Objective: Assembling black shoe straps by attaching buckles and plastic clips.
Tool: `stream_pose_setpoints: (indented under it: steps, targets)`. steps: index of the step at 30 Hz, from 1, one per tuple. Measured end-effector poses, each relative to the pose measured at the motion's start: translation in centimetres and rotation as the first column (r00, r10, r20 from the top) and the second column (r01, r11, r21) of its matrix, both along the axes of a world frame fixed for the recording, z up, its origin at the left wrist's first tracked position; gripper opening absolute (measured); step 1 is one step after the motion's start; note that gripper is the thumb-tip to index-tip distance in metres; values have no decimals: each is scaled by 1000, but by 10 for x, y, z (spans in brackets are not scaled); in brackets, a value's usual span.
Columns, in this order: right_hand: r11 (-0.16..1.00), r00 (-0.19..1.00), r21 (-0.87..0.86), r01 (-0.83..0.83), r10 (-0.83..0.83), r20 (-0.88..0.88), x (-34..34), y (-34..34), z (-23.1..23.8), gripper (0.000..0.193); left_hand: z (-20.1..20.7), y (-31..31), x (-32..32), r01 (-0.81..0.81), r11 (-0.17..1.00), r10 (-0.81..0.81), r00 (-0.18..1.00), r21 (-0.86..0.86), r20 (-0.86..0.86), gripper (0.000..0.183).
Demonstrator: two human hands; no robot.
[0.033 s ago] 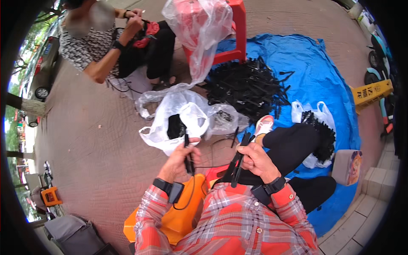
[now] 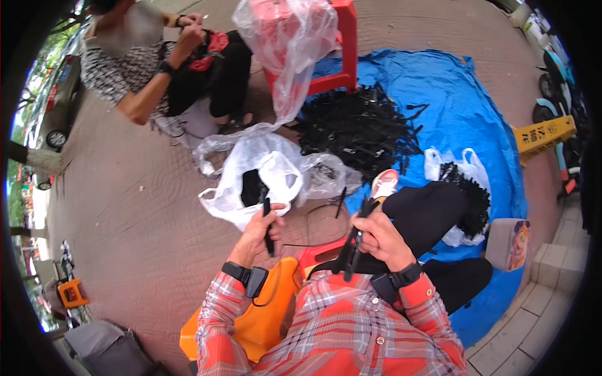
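Observation:
My left hand (image 2: 257, 230) is closed round a black strip (image 2: 268, 227), which stands nearly upright in front of the white plastic bag (image 2: 287, 174). Inside that bag's mouth lie black pieces (image 2: 251, 187). Several similar black strips (image 2: 352, 255) are gripped in my right hand (image 2: 384, 238), fanned out and slanting down toward my lap; what exactly they are cannot be made out. Beyond both hands, a large heap of black strips (image 2: 360, 130) lies on a blue tarp (image 2: 448, 94). One loose strip (image 2: 340, 202) rests on the paving between my hands.
A red stool (image 2: 348, 53) with clear plastic over it stands far ahead. At the far left, a seated person (image 2: 135, 81) handles something small. A second bag of black pieces (image 2: 470, 200) sits right of my knees, near a box (image 2: 506, 245). Orange plastic (image 2: 276, 307) is beside my lap.
The scene has shifted slightly left in view. My right hand with its strips sits a little farther from my left. The strip in my left hand reaches slightly higher.

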State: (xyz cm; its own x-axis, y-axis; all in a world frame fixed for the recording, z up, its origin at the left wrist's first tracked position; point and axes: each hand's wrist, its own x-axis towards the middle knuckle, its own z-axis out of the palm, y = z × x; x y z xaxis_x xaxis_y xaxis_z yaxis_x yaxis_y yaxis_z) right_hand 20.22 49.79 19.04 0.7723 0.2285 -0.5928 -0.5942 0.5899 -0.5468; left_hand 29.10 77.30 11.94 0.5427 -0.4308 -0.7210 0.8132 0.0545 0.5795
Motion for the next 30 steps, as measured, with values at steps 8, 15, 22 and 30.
stream_pose_setpoints:
  steps: [8,15,22,30]
  targets:
    - [869,964,-435,235,-266,-11,-24,-44,19,17,49,-187,-26,498,854,-401,815,-153,418,61]
    - [828,922,-440,348,-387,-1,-43,-62,15,15,55,-243,-33,706,667,-571,689,-238,446,94]
    - [884,920,-314,347,-386,-70,-43,-77,26,26,64,-253,-36,733,650,-596,655,-199,464,95]
    - [792,967,-588,164,-248,-64,-42,-87,32,27,82,-251,-33,782,610,-695,606,-130,387,71]
